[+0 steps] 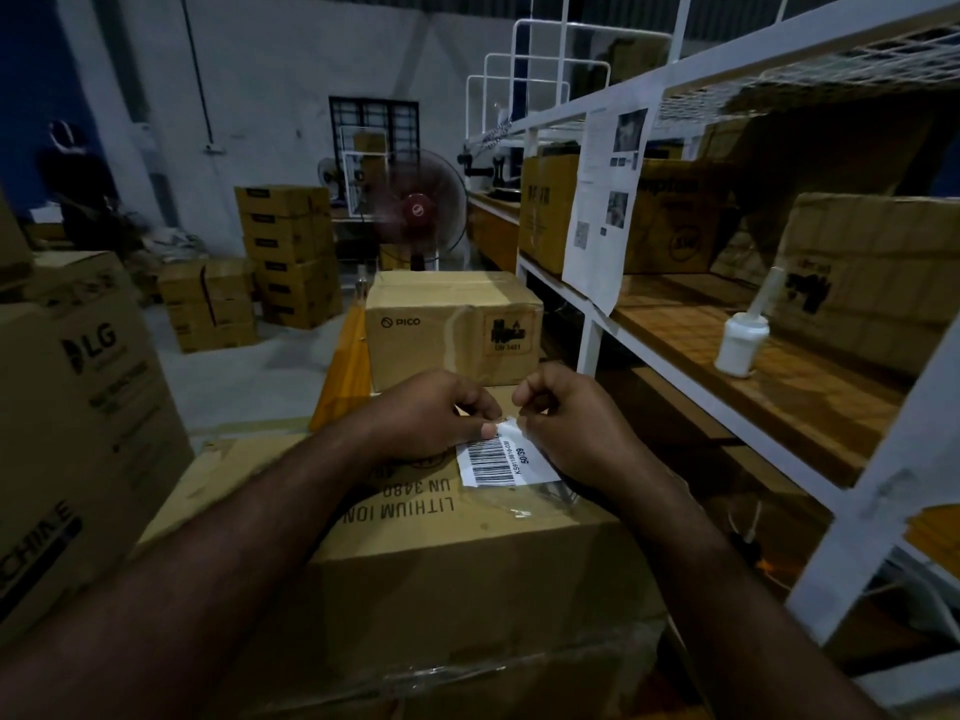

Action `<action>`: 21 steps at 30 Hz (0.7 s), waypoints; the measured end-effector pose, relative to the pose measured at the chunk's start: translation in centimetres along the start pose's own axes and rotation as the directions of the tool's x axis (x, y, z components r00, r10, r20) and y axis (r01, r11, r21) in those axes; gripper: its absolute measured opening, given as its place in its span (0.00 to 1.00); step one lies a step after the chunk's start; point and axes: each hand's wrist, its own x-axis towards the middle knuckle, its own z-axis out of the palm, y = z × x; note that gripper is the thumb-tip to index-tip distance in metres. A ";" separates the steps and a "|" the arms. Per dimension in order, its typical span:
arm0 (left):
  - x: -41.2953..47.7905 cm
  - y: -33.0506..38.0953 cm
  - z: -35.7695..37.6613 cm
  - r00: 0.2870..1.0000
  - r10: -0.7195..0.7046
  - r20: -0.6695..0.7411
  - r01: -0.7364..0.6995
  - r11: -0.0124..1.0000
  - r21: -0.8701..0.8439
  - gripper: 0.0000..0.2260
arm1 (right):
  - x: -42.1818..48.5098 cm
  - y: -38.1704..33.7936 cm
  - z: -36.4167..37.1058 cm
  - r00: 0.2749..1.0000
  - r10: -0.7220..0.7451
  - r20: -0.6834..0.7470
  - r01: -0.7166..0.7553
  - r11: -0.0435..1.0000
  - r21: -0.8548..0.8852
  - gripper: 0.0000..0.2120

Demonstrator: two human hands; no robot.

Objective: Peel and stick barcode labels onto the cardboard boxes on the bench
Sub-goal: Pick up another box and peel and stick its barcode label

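A white barcode label [493, 459] lies over the top of the near cardboard box [441, 563], which carries upside-down lithium ion print. My left hand [431, 413] pinches the label's far left corner with curled fingers. My right hand [566, 423] pinches the far right corner, where the edge lifts a little. Both hands sit close together above the box top. Behind it stands a second cardboard box [447, 324] marked PICO.
A large LG carton [78, 407] stands at the left. A white metal rack [592, 335] with wooden shelves fills the right, holding cartons and a white glue bottle [740, 343]. A red pedestal fan [415, 210] and stacked boxes [288, 252] stand further back.
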 end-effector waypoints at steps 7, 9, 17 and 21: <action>0.0 0.1 0.1 1.000 -0.009 -0.020 0.008 1.000 -0.008 0.05 | -0.3 -0.2 -0.1 1.000 0.029 0.003 -0.029 0.996 0.084 0.11; 0.0 0.2 0.1 1.000 -0.012 -0.023 0.011 1.000 -0.011 0.05 | -0.3 -0.3 -0.1 0.998 0.053 0.016 -0.054 0.995 0.085 0.10; -0.1 0.1 0.2 1.000 0.007 -0.023 -0.007 1.000 -0.011 0.04 | -0.1 -0.6 0.4 0.997 -0.014 0.075 0.038 0.944 -0.329 0.08; 0.0 0.0 0.1 1.000 -0.006 0.002 0.006 0.999 -0.040 0.05 | -0.3 -0.6 0.2 0.995 -0.044 0.088 0.068 0.954 -0.294 0.04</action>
